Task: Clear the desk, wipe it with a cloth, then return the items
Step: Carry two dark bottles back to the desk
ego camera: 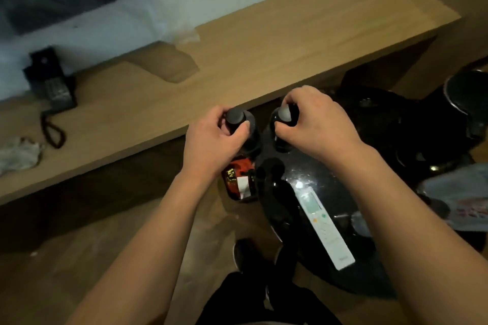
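Gripping two dark, grey-capped bottles (pixel 241 129) by the necks, both hands (pixel 215 140)

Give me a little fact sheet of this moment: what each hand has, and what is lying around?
left hand: grips the neck of a dark bottle with a red label
right hand: grips the neck of a second dark bottle
black round table: white remote lies on it
wooden desk: black telephone at left, crumpled cloth near the front edge
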The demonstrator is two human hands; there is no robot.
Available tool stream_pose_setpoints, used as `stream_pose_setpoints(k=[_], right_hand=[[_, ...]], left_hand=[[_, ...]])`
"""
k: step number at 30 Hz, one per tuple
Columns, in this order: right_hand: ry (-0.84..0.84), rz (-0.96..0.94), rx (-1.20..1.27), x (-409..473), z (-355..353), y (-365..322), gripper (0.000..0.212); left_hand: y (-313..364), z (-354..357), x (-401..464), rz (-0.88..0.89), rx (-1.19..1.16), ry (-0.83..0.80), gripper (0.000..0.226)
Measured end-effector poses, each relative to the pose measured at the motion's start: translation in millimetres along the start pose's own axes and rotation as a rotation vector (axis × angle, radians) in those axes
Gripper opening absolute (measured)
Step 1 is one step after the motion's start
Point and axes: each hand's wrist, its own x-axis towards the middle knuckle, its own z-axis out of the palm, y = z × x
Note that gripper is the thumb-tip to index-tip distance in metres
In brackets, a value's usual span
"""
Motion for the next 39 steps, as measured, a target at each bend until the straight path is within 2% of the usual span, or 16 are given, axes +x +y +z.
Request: stream_pose_setpoints(k=[10, 19, 29, 39], right_hand=[[-0.271, -0.431, 0.001, 18, 97, -180, 0.038], [-0.487, -0.722, 0.003, -31, 175, -367, 0.029], [-0.600, -0.971, 0.018, -104, 245, -531, 0.028], [-0.772, -1.114, 0.113, -122, 316, -653, 0.026]], left_hand=[[-111, -138, -94, -0.386, 0.012, 0.380, 0.028], [-196, -264, -218, -0.641, 0.029, 0.698, 0.024], [-260, -358, -342, -0.788, 0.041, 1.007, 0.019], [-324, -434, -391, -0.934, 0.093, 1.186, 0.021]])
